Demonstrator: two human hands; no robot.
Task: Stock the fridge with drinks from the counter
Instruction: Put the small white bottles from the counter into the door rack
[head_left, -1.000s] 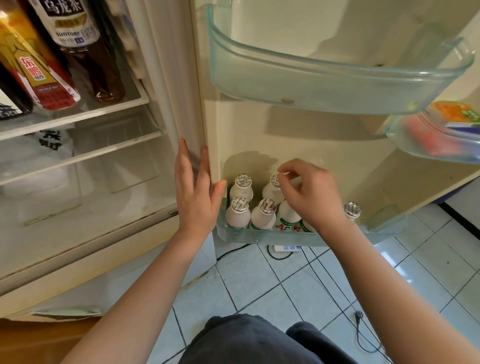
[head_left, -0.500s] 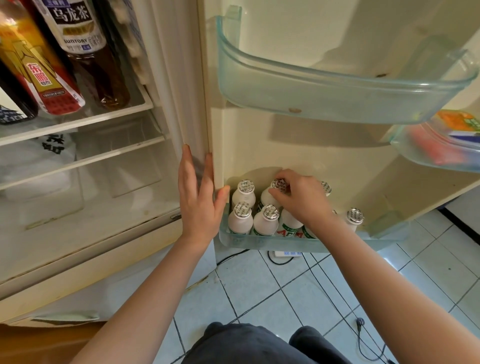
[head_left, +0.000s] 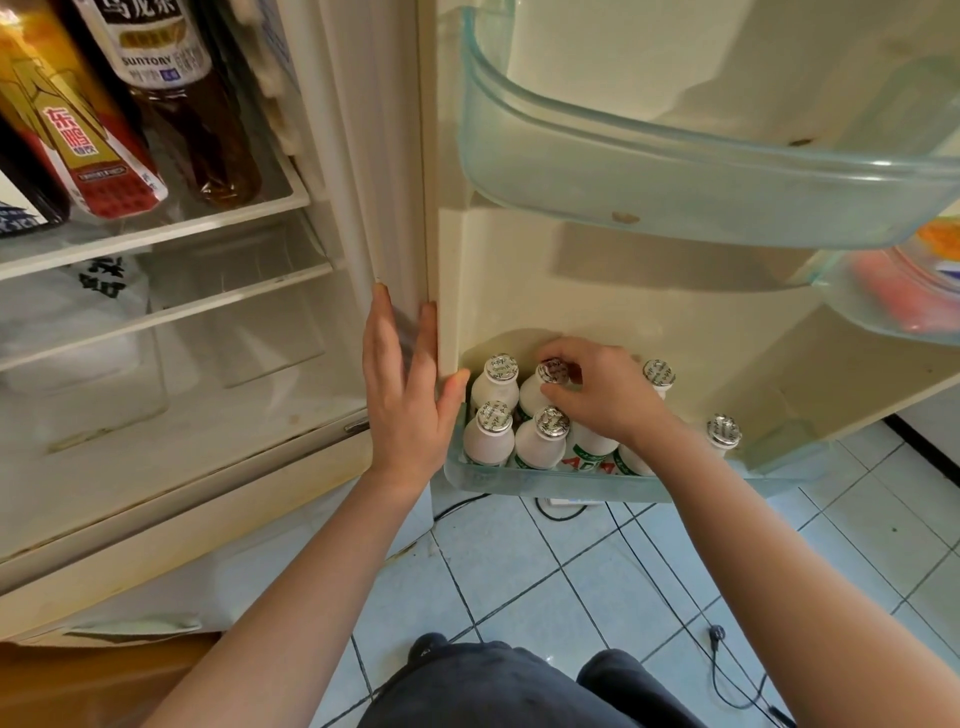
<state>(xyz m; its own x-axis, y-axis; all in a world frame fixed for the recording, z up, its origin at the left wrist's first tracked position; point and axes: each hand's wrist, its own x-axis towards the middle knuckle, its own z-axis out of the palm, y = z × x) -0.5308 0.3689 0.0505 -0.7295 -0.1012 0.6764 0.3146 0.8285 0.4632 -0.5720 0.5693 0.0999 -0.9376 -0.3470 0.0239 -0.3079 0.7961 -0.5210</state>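
Several small white drink bottles (head_left: 490, 439) with foil caps stand in the bottom door bin (head_left: 550, 483) of the open fridge. My right hand (head_left: 602, 395) reaches down into the bin, and its fingers pinch the foil cap of a back-row bottle (head_left: 554, 372). Flat and with straight fingers, my left hand (head_left: 405, 395) rests against the edge of the fridge door (head_left: 441, 260), thumb touching the bin's left end. One bottle (head_left: 723, 432) stands apart at the right of the bin.
An unfilled pale green door bin (head_left: 701, 187) juts out above the bottles. Large tea and drink bottles (head_left: 171, 93) lie on the upper fridge shelf at left. Another door bin (head_left: 893, 306) at right holds packets. Cables (head_left: 675, 571) run over the tiled floor below.
My right hand has dropped from above the bottles down onto the back-row bottle's cap. My left hand has stayed on the door edge.
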